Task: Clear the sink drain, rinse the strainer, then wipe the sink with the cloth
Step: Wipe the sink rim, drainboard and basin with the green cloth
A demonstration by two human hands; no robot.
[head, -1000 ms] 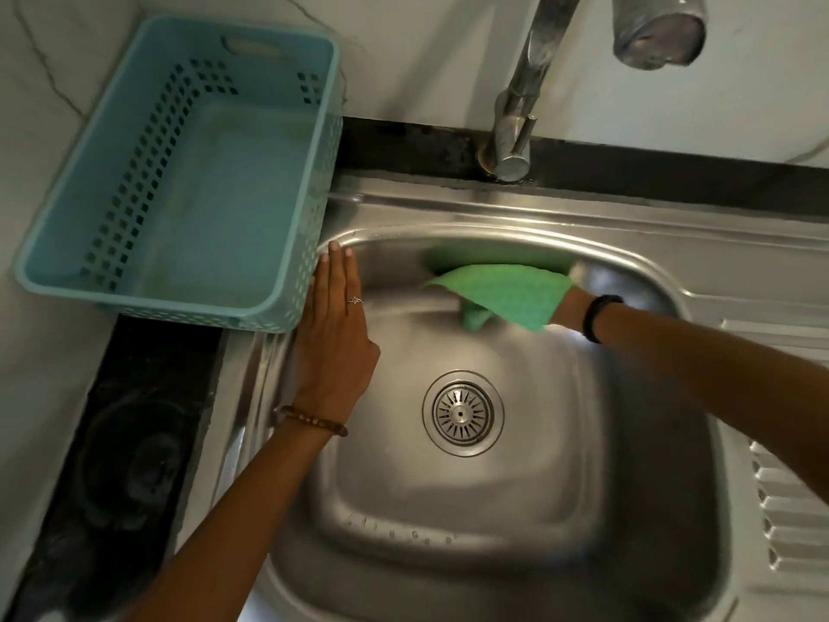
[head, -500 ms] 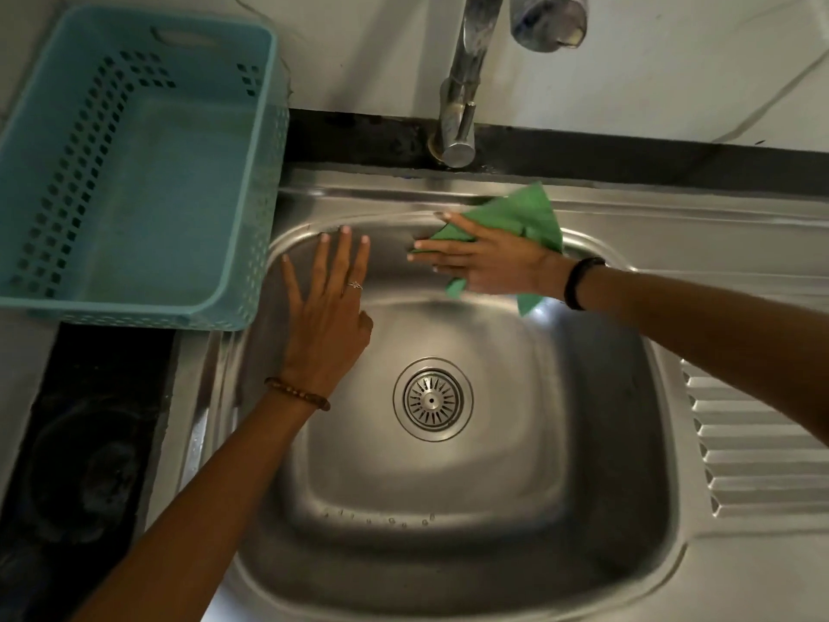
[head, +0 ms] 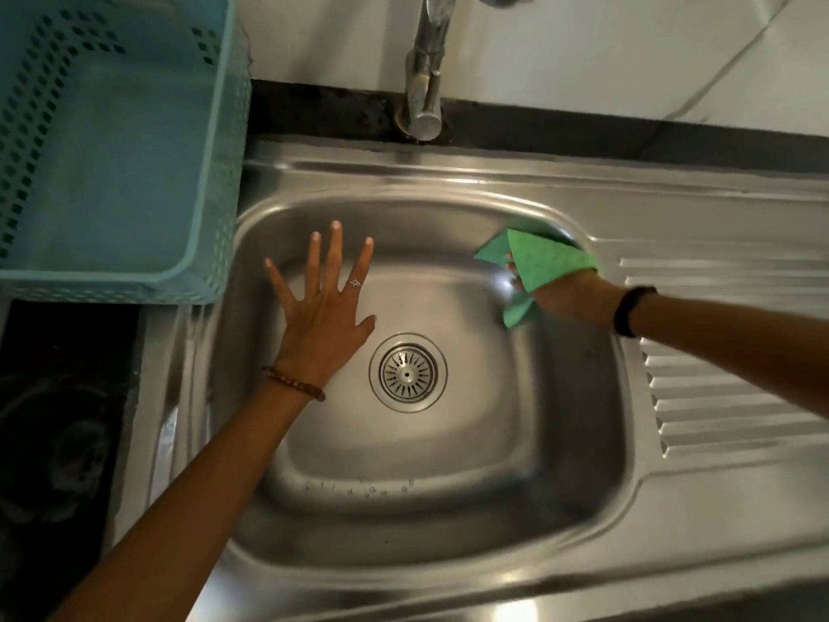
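Steel sink (head: pixel 448 523) — round slotted strainer (head: pixel 407 373) | left hand (head: pixel 323 316) fingers spread flat | right hand (head: pixel 569 298) clutching green cloth (head: pixel 538 258)

The green cloth (head: pixel 540 262) covers most of the right hand (head: pixel 567 296), so only a couple of fingers (head: pixel 510 257) peek out at its left edge and the grip itself cannot be made out. The cloth also hides the sink's (head: pixel 448 554) far right corner. The tap (head: pixel 426 83) runs off the top edge, its spout barely showing. The blue basket (head: pixel 112 150) is cut off at the left and top. Both forearms leave the frame. The dark surface (head: pixel 58 442) at lower left is too dim to read.
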